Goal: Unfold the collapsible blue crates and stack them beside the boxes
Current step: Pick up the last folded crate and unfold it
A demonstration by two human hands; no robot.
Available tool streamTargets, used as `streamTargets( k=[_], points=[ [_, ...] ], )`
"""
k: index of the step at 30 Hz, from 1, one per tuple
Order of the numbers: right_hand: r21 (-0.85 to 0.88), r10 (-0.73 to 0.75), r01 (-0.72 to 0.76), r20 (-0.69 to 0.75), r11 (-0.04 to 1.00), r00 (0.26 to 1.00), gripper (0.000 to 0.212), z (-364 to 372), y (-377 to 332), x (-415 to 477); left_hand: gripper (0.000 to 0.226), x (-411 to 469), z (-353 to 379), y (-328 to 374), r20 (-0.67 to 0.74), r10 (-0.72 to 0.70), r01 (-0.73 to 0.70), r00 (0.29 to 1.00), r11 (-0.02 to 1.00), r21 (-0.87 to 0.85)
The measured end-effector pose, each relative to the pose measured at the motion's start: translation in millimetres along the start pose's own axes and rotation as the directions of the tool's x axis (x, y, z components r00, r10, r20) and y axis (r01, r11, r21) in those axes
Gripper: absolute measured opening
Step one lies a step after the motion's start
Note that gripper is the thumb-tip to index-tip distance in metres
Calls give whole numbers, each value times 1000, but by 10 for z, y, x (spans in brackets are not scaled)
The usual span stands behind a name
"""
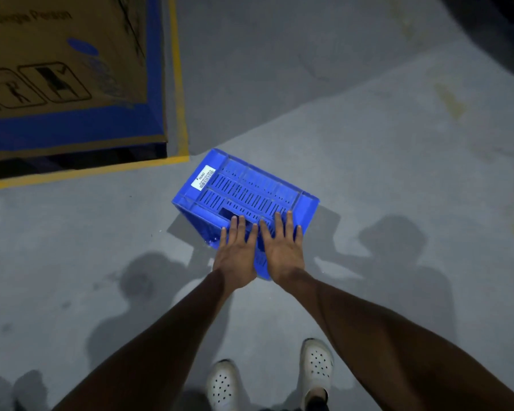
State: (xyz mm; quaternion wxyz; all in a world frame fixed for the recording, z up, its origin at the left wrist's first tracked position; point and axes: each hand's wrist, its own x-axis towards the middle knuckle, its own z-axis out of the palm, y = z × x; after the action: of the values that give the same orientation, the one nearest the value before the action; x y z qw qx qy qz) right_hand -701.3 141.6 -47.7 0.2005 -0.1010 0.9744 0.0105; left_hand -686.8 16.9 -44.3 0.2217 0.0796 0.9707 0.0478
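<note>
Now L hand (237, 256) & R hand (282, 250) lie flat, fingers spread, on blue crate (244, 191); no grip closed.

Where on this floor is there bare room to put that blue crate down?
Bare grey floor lies wide open right of the blue crate, and more lies left of it, below the yellow line. It is crowded at upper left, where the cardboard box stands. Both hands rest flat on the crate.
</note>
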Motion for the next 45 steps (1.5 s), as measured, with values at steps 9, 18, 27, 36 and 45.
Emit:
streamTargets(
  k=[9,18,27,36,45],
  points=[
    [114,-54,55,-12,992,998,34,-1181,-145,-308,74,-404,-884,164,-71,-218,182,973,922,-342],
    [169,6,-7,8,986,1000,31,-2675,-30,-1134,29,-968,-2067,468,-27,-54,27,998,794,-607],
    [162,56,-35,-124,986,991,34,-3997,-29,-2159,23,-1610,-3535,956,260,-113,229,959,-231,-946],
    [310,106,-1,-321,951,941,22,-4972,129,-2739,18,-1452,-4585,1314,72,-105,65,992,-68,-996],
    [381,148,26,-421,924,895,19,-5545,679,-3117,21,-1940,-5206,1676,-178,-86,-91,980,603,-792]
  ],
)
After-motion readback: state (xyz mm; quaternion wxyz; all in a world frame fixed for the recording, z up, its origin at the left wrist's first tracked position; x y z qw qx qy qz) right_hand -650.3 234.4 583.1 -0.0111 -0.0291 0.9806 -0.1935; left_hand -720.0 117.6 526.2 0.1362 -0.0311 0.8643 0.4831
